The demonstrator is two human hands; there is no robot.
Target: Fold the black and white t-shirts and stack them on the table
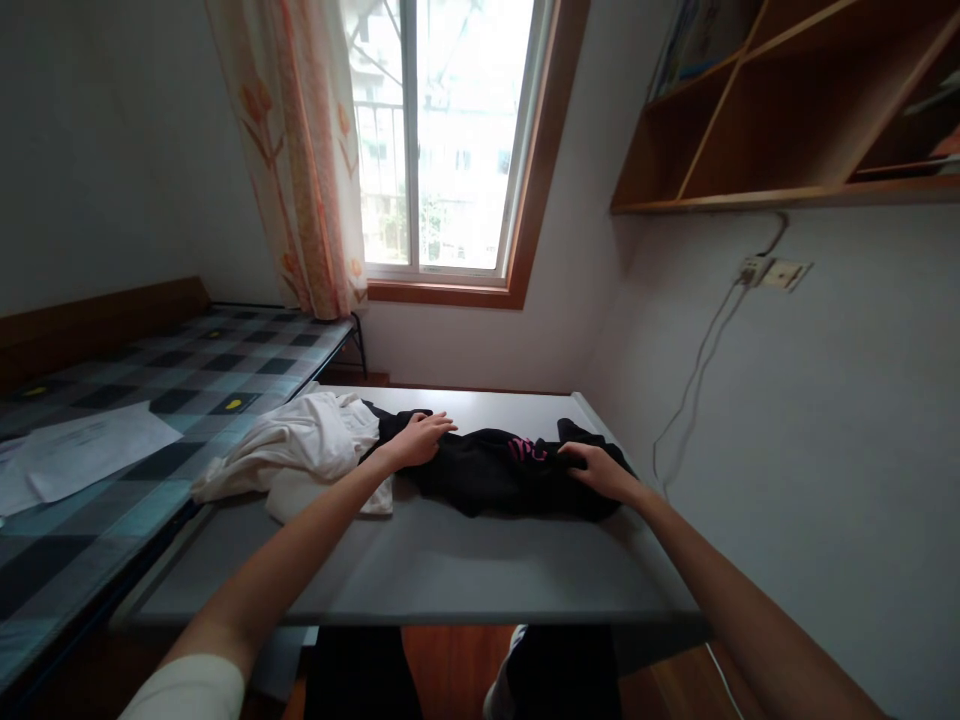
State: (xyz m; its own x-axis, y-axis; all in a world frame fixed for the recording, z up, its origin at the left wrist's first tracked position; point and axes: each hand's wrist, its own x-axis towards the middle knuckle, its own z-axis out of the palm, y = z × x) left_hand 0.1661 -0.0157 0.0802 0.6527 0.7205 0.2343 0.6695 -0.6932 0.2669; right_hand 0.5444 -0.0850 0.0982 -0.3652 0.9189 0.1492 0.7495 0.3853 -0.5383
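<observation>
A black garment with pink lettering [480,470] lies bunched across the table, its exact kind hard to make out. My left hand [420,440] rests at the garment's left part, fingers stretched out and palm down. At the other end, my right hand [598,472] has its thumb and fingers closed on the black cloth near the lettering. A crumpled white garment [307,445] lies to the left, touching the black one and reaching past the table's left edge.
The grey table [465,580] stands between a bed with a checked cover [247,365] on the left and a white wall on the right. Papers [97,450] lie on the bed. Cords hang from a wall socket [772,272] below a wooden shelf [750,195].
</observation>
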